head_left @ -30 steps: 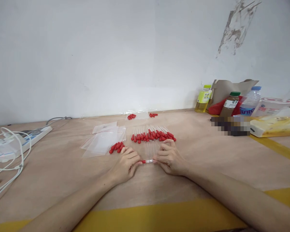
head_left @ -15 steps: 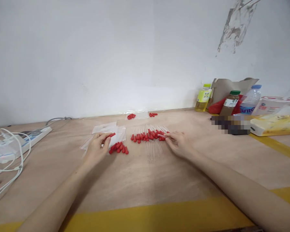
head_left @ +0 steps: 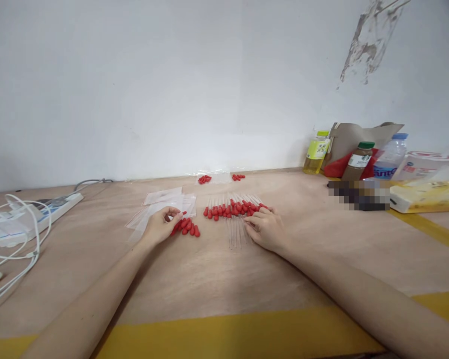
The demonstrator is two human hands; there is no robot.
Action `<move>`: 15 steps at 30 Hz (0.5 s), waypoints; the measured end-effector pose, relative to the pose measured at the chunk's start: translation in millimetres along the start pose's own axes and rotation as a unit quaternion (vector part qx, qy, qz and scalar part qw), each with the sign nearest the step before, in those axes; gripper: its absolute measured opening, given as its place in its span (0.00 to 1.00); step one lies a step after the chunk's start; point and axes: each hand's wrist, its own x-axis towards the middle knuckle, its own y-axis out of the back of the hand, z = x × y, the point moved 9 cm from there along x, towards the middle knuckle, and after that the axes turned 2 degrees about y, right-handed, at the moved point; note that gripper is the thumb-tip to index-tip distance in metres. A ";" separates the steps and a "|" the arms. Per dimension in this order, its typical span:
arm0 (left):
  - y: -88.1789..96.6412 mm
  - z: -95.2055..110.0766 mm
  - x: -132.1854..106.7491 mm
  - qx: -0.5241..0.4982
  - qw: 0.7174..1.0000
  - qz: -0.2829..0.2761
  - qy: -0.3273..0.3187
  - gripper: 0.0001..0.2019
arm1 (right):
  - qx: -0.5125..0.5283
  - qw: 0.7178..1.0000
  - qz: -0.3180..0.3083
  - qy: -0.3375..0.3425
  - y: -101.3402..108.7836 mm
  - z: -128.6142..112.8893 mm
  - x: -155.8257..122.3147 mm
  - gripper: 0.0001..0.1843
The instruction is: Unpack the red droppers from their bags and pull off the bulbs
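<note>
Now, red bulb point(head_left: 183, 214): pinched at the fingertips of the left hand point(head_left: 160, 225), over the middle of the counter point(head_left: 217, 279).
left hand: grip clenched on that bulb, wrist low to the counter.
loose bulbs point(head_left: 189, 229): small heap just beside the left fingertips.
right hand point(head_left: 266, 228): fingers curled on the glass stems of the droppers point(head_left: 232, 210); whether the grip grasps one, I cannot tell.
droppers: row between the hands, red tops toward the far edge.
plastic bags point(head_left: 160, 205): flat, behind the left hand.
power strip point(head_left: 41, 215): left edge.
bottles point(head_left: 316, 152): far right corner.

A pixelated patch point(head_left: 359, 195) hides something near the bottle point(head_left: 357, 160).
</note>
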 end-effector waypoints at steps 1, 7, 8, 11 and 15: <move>-2.5 -1.0 -0.3 0.005 1.000 -0.011 0.003 0.18 | 0.004 1.000 -0.010 0.000 -1.1 -1.3 0.3 0.09; -5.2 -3.2 -1.8 0.011 0.999 -0.032 0.014 0.20 | 0.024 0.997 -0.068 -0.002 -5.4 -7.6 0.3 0.14; -4.1 -4.7 -1.4 0.013 0.999 -0.027 0.018 0.21 | 0.025 0.997 -0.077 0.000 -5.9 -8.5 0.0 0.15; -2.9 -11.5 0.6 0.017 0.999 -0.020 0.030 0.22 | 0.028 0.995 -0.096 0.007 -6.8 -11.1 -0.9 0.19; -4.1 -18.2 2.8 0.013 0.999 -0.023 0.032 0.23 | 0.034 0.994 -0.102 0.009 -7.8 -11.4 -1.4 0.22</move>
